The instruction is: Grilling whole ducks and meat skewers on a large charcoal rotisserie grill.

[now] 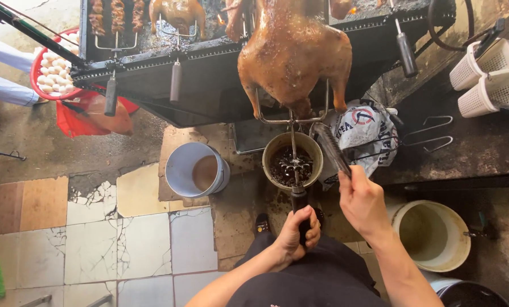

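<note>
My left hand (297, 230) grips the black handle of a metal roasting fork (293, 165) that carries a whole browned roast bird (291, 54) upright in front of the black grill (209, 74). Below the bird stands a bucket of dark sauce (292, 162). In my right hand (361, 200) is a dark basting brush (331, 149), its bristle end angled up toward the bird's lower right side.
More birds and skewered meat lie on the grill top. A pale blue bucket (196, 169) stands on the cracked tile floor, a cream bucket (431, 234) at right. A red basket of eggs (54, 65) is at left, white baskets (490, 77) at right, a printed plastic bag (359, 133) beside the sauce.
</note>
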